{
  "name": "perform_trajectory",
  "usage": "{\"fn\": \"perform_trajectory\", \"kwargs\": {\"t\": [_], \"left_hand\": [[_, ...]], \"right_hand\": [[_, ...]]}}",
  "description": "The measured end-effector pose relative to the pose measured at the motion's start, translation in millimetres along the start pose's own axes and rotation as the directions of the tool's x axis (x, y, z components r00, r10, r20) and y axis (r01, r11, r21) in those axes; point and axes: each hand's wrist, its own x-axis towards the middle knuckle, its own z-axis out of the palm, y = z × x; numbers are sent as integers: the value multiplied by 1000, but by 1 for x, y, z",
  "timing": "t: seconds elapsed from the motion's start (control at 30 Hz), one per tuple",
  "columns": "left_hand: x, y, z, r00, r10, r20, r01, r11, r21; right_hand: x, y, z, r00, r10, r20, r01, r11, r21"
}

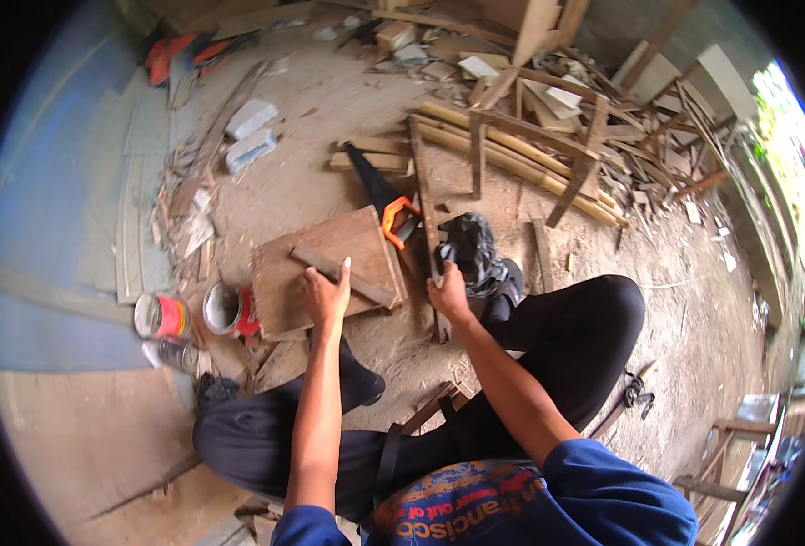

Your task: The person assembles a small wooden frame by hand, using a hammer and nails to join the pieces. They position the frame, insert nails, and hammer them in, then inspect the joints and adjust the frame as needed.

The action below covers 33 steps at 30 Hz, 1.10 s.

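Note:
A square brown wooden board [280, 273] lies in front of me, tilted a little, with a short wooden strip [372, 289] across its top. My left hand [326, 296] is closed on the strip, thumb on one side and fingers on the other. To its right, my right hand [449, 293] wraps round a long, narrow dark wooden bar [423, 182] that runs away from me. Between board and bar rests a handsaw [375, 182] with a black blade and an orange handle. A crumpled black plastic bag [472, 250] sits just right of the bar.
Two open paint cans [159, 317] stand left of the board. Beyond the bar, a wooden frame [534, 136] stands over yellowish timber lengths [503, 150]. Scrap wood [666, 146] is heaped at the far right. White blocks [251, 136] lie near the blue wall [52, 200].

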Motion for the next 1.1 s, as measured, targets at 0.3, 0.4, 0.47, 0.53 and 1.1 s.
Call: {"fn": "perform_trajectory", "kwargs": {"t": [0.3,0.4,0.47,0.53,1.1], "left_hand": [[11,0,9,1000,28,13,-29,998,51],[24,-24,21,997,19,79,-12,996,-87],[26,-26,25,992,11,126,8,989,-148],[35,-38,29,982,12,187,36,967,-251],[20,36,-9,969,217,116,-48,629,-776]], "right_hand": [[17,-70,-22,994,-90,-58,100,975,198],[21,-88,-31,995,-77,-64,91,962,259],[28,-94,-41,996,-42,-76,62,960,273],[44,-102,-49,989,-82,-123,111,962,251],[285,-33,-283,995,-69,69,97,603,-792]]}}
